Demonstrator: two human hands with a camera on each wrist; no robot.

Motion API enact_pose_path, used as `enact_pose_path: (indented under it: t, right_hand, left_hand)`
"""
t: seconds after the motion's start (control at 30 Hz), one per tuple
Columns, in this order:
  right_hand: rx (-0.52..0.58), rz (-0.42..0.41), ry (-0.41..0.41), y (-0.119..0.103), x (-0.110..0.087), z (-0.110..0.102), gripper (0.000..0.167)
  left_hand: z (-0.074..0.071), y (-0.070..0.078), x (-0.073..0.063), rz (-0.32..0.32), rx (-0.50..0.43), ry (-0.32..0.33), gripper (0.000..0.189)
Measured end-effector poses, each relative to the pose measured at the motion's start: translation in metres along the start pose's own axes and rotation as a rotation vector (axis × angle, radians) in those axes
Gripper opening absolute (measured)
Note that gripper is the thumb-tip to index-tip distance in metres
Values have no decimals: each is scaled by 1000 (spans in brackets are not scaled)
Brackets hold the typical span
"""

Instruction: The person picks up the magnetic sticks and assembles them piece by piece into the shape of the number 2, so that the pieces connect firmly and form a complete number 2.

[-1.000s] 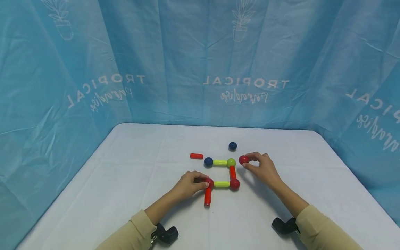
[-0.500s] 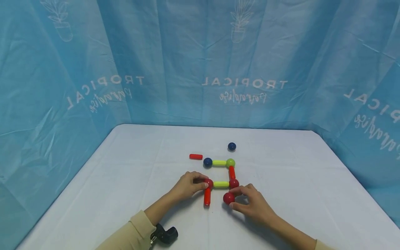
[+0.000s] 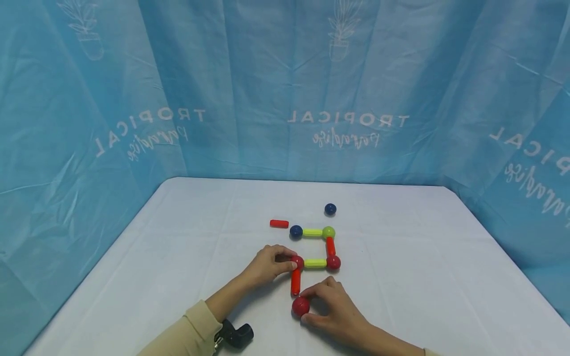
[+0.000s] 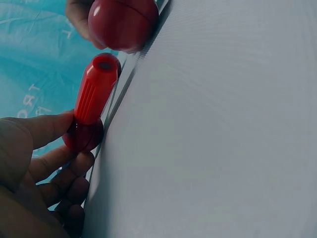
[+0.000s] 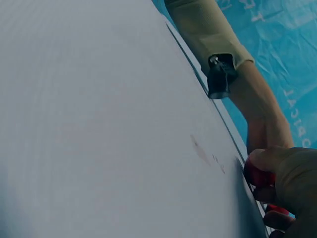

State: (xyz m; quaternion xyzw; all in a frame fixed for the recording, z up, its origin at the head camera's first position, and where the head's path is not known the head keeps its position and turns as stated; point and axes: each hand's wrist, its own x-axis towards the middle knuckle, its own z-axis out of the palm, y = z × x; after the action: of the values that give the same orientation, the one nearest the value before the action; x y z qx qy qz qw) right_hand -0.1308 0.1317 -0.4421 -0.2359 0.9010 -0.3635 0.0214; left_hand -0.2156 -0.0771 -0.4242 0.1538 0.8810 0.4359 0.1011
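Observation:
My left hand [image 3: 269, 265] pinches a red ball [image 4: 83, 135] at the near left corner of a magnetic ball-and-stick shape. From that ball a red rod [image 3: 296, 283] points toward me, its end bare in the left wrist view. Just beyond the rod's end, my right hand [image 3: 333, 307] holds another red ball [image 3: 300, 307] between thumb and fingers; a small gap shows between them. A yellow-green rod [image 3: 315, 263] runs right to a red ball [image 3: 333, 262]. From there a red rod [image 3: 330, 246], green ball [image 3: 328, 232], yellow-green rod [image 3: 312, 232] and dark blue ball [image 3: 296, 232] follow.
A loose red rod [image 3: 279, 224] lies behind on the left, and a loose dark blue ball [image 3: 330, 209] sits farther back. The white table [image 3: 423, 257] is bordered by blue printed curtains [image 3: 267, 89]. A black wrist-worn device [image 3: 238, 336] shows beside the left sleeve.
My right hand has carried its red ball from beside the green ball, toward me and left, to the near end of the red rod. My left hand has stayed on its ball.

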Motion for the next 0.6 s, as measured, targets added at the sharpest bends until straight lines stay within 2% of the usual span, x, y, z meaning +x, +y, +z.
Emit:
enact_pose_path:
  t: [0.17, 0.6]
  right_hand:
    - [-24, -19, 32, -4, 4, 6, 40]
    - [-28, 29, 50, -6, 7, 7, 36]
  left_hand:
    - [0, -1, -1, 37, -12, 9, 27]
    - [-1, 0, -1, 23, 1, 3, 27]
